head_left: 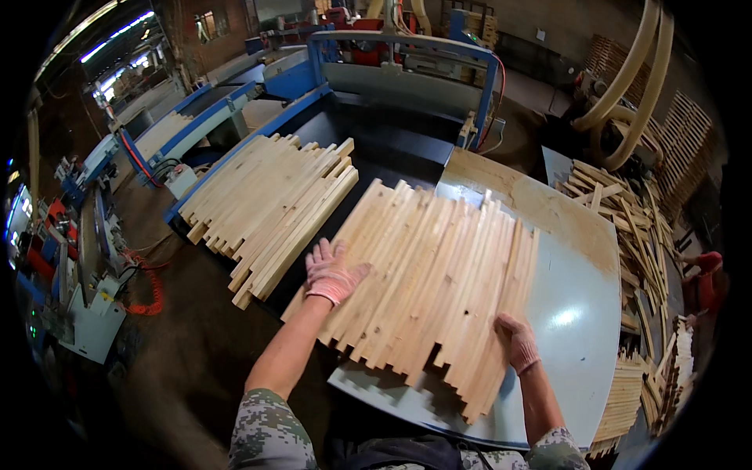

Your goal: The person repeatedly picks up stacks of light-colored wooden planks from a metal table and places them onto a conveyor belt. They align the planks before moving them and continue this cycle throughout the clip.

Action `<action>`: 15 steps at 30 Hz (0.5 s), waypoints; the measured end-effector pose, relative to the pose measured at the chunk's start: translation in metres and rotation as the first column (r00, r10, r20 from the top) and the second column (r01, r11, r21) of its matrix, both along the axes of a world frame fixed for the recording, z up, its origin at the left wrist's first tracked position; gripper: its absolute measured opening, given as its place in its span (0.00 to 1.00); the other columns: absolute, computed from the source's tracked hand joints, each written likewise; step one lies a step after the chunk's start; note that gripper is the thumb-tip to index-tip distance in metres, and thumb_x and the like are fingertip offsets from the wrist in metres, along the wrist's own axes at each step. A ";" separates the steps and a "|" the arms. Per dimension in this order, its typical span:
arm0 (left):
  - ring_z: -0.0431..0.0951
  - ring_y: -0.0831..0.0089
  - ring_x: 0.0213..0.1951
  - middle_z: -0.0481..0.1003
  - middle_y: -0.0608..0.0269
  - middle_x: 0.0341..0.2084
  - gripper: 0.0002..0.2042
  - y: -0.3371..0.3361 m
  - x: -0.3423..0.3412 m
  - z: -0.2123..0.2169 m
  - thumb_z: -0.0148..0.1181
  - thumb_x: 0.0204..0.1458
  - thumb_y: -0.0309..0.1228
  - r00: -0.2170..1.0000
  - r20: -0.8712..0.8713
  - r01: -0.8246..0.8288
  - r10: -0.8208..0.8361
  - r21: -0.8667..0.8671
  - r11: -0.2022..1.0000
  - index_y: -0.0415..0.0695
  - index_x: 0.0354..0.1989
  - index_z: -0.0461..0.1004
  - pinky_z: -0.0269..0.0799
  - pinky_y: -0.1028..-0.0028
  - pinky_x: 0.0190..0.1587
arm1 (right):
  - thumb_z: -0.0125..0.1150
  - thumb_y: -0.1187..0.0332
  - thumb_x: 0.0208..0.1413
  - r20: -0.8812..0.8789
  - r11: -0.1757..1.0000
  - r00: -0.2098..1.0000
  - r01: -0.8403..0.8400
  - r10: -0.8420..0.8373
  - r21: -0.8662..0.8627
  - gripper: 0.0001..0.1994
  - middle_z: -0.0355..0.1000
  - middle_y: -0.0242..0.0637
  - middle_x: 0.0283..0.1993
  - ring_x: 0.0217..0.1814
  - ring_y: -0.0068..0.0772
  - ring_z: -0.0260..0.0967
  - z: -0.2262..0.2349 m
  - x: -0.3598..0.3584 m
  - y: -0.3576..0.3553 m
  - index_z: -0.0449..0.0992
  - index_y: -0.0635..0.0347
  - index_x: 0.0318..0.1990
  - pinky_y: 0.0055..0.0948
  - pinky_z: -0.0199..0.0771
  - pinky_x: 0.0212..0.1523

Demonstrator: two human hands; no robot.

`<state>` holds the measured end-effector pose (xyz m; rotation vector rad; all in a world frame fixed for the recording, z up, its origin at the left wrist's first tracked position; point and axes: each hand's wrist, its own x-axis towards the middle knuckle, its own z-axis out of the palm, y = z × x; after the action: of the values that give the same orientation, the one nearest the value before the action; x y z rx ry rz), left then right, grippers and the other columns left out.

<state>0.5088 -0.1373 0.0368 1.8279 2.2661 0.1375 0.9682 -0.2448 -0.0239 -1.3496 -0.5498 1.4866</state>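
Observation:
A wide layer of pale wooden strips [423, 274] lies side by side in front of me, their ends uneven. It rests partly on a smooth light-grey table [572, 345], and its left side reaches over a black conveyor belt [384, 133]. My left hand [335, 274], in a pinkish knit glove, lies on the layer's left side with fingers spread. At the right edge, my gloved right hand [518, 342] is closed against the outermost strips, its fingertips partly hidden. A second batch of strips [266, 196] sits on the belt to the left.
A blue-framed gantry [407, 37] spans the belt's far end. Loose wood pieces [627, 227] are heaped right of the table. A red coiled hose [149, 294] hangs by machinery at left. Someone in red [703, 282] is at the far right edge.

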 end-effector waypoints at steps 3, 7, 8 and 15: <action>0.40 0.45 0.84 0.44 0.38 0.84 0.54 0.020 -0.052 -0.014 0.56 0.59 0.70 0.991 -0.113 0.087 -0.079 0.076 0.993 0.42 0.83 0.51 0.27 0.50 0.84 | 0.72 0.69 0.59 0.028 0.999 0.999 0.045 -0.045 -0.024 0.14 0.83 0.38 0.42 0.44 0.34 0.82 0.001 -0.052 0.024 0.82 0.66 0.50 0.34 0.83 0.51; 0.40 0.46 0.84 0.45 0.40 0.84 0.53 0.038 -0.097 -0.017 0.56 0.59 0.69 0.970 -0.134 0.213 -0.203 0.066 0.975 0.41 0.83 0.52 0.27 0.49 0.84 | 0.73 0.67 0.60 -0.026 0.986 0.988 0.148 -0.150 -0.074 0.19 0.83 0.39 0.46 0.49 0.33 0.82 0.018 -0.093 0.037 0.81 0.62 0.58 0.35 0.84 0.53; 0.41 0.46 0.84 0.46 0.41 0.84 0.53 0.038 -0.100 -0.016 0.55 0.59 0.70 0.963 -0.141 0.242 -0.231 0.067 0.968 0.42 0.83 0.53 0.27 0.48 0.84 | 0.72 0.63 0.62 0.060 0.995 0.995 0.089 -0.086 -0.055 0.22 0.83 0.41 0.47 0.50 0.36 0.82 0.025 -0.097 0.037 0.79 0.63 0.60 0.37 0.83 0.55; 0.41 0.45 0.84 0.49 0.43 0.83 0.55 0.033 -0.102 0.004 0.57 0.55 0.72 0.954 -0.095 0.289 -0.283 0.050 0.956 0.42 0.83 0.54 0.25 0.47 0.83 | 0.66 0.40 0.60 0.878 0.873 0.217 0.156 0.427 -0.463 0.43 0.72 0.58 0.71 0.69 0.59 0.73 0.078 -0.125 0.048 0.71 0.68 0.71 0.48 0.70 0.73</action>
<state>0.4068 -0.1041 0.0410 2.2120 2.0412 0.0831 0.8435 -0.1970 0.0538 -2.7330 -1.1849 0.6452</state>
